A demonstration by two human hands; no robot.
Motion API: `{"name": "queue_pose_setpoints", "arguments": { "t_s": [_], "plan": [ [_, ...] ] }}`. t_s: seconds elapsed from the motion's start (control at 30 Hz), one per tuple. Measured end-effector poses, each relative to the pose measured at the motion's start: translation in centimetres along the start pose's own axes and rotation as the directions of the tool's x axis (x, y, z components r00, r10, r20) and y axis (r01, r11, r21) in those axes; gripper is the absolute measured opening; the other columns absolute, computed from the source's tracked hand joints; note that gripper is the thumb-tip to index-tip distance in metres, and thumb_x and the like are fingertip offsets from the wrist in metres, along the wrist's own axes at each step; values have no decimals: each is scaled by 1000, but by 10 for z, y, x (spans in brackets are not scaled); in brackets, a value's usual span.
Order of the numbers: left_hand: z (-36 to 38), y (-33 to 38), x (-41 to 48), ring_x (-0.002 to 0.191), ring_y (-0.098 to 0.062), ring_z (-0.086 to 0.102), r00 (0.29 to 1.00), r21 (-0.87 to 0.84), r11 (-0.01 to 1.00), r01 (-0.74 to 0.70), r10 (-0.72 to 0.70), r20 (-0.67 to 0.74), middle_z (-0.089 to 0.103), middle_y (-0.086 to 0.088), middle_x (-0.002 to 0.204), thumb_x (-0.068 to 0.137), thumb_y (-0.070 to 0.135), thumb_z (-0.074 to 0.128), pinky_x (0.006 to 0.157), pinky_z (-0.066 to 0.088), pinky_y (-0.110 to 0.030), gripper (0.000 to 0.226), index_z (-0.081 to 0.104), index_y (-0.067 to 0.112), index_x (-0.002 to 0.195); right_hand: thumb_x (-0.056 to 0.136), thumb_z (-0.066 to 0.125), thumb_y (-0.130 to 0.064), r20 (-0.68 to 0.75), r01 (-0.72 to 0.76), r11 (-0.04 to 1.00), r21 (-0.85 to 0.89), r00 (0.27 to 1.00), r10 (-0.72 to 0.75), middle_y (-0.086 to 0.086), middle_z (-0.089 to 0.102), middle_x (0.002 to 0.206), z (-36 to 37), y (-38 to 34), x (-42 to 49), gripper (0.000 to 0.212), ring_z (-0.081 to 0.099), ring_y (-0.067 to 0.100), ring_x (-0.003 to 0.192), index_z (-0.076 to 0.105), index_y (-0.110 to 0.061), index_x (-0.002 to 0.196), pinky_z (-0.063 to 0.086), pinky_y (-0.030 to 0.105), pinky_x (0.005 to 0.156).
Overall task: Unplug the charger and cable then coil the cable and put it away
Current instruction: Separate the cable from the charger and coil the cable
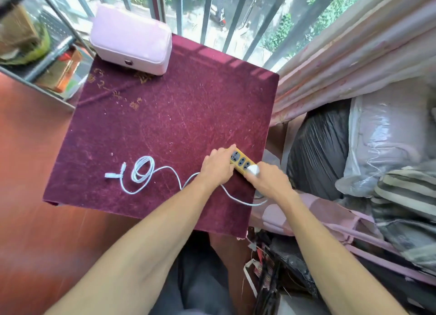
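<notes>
A yellow power strip [239, 160] lies near the right edge of a table covered in maroon cloth [179, 116]. A white charger [253, 170] sits plugged in at the strip's near end. My right hand [271, 181] grips that charger. My left hand [218, 167] presses down on the strip beside it. A white cable [165, 170] runs from under my hands leftward across the cloth, forms a small loose coil [142, 169] and ends in a white plug [111, 175].
A pink case [132, 39] stands at the table's far left corner. Window bars and a pink curtain [354, 55] lie behind and to the right. Bagged bedding [377, 144] is piled right of the table. Reddish floor lies to the left.
</notes>
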State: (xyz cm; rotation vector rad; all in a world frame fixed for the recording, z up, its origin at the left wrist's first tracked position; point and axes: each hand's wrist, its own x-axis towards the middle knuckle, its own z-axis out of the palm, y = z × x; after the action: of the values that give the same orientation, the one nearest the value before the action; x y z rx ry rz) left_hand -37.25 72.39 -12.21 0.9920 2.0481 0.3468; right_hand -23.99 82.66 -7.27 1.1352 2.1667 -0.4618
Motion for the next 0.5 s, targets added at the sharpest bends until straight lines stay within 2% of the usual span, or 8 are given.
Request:
{"name": "queue_pose_setpoints", "arguments": {
  "t_s": [0.03, 0.1, 0.2, 0.27, 0.33, 0.37, 0.43, 0.5],
  "plan": [
    [-10, 1, -19, 119, -30, 57, 998, -169, 984, 58, -55, 23, 63, -7, 126, 98, 26, 56, 100, 46, -42, 52, 45, 21, 148, 99, 56, -58, 1, -33, 981, 191, 999, 34, 11, 72, 113, -4, 2, -18, 47, 68, 32, 98, 62, -15, 117, 50, 41, 75],
    [-29, 3, -62, 105, -21, 67, 986, -437, 884, 167, -141, 91, 71, 0, 108, 96, 28, 57, 94, 52, -34, 35, 63, 21, 129, 97, 63, -51, -26, -59, 836, 545, 996, 88, 2, 73, 112, -11, 3, -57, 35, 68, 20, 90, 61, -22, 117, 52, 36, 69],
    [-56, 8, -122, 90, -14, 72, 985, -591, 789, 169, -144, 91, 75, 4, 97, 96, 31, 56, 84, 56, -31, 22, 69, 25, 114, 93, 72, -42, -44, -34, 551, 834, 991, 128, 2, 73, 108, -24, -8, -113, 29, 70, 12, 76, 57, -29, 114, 58, 28, 61],
    [-70, 15, -156, 81, -9, 72, 990, -668, 731, 143, -120, 80, 76, 4, 94, 99, 33, 55, 76, 53, -25, 24, 70, 22, 115, 90, 78, -38, -77, 13, 433, 901, 988, 130, 4, 73, 111, -28, -16, -144, 36, 71, 15, 82, 58, -29, 118, 62, 34, 71],
    [-83, 27, -186, 75, -7, 71, 990, -740, 658, 138, -115, 83, 78, 3, 92, 100, 37, 55, 68, 53, -20, 26, 70, 21, 113, 87, 84, -33, -143, 91, 393, 915, 984, 106, 5, 71, 115, -32, -25, -172, 42, 72, 23, 97, 60, -25, 121, 61, 45, 87],
    [-89, 35, -199, 74, -7, 71, 989, -772, 620, 143, -109, 96, 79, 3, 90, 100, 39, 55, 65, 53, -19, 26, 71, 22, 112, 86, 86, -31, -181, 133, 389, 912, 979, 89, 6, 71, 115, -35, -30, -186, 44, 71, 26, 99, 61, -23, 122, 59, 44, 88],
    [-100, 48, -220, 69, -9, 70, 987, -828, 537, 160, -82, 137, 79, 3, 84, 99, 45, 55, 59, 53, -19, 28, 71, 24, 107, 81, 87, -40, -259, 216, 422, 881, 965, 47, -3, 71, 107, -42, -41, -213, 44, 69, 17, 91, 64, -27, 116, 57, 30, 80],
    [-111, 58, -238, 63, -8, 66, 989, -846, 513, 144, -37, 146, 75, 4, 78, 91, 57, 59, 55, 50, -19, 37, 73, 25, 102, 78, 86, -46, -341, 308, 481, 821, 940, -20, -11, 71, 99, -47, -51, -234, 40, 68, 5, 86, 66, -32, 109, 54, 21, 74]
  ]
}}
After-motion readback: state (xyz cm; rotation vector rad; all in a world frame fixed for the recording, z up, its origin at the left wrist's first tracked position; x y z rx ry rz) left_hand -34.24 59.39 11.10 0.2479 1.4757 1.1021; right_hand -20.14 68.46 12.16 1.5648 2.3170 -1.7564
